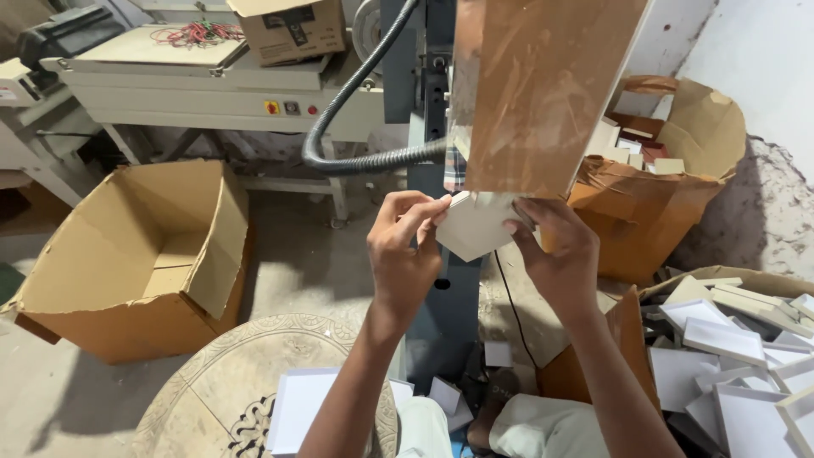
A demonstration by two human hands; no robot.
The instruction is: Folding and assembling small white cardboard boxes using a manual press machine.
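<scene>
Holding a white card (471,225) up under the brown board (543,89).
Left hand (405,250) pinches the card's left corner, right hand (555,254) grips its right edge; it lies between both grips, long axis running left-right, equally near each.

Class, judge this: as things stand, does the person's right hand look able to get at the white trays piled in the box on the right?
Probably not at once: the right hand and left hand both hold a white card piece. Otherwise the white trays lie open beside that arm, uncovered.
</scene>
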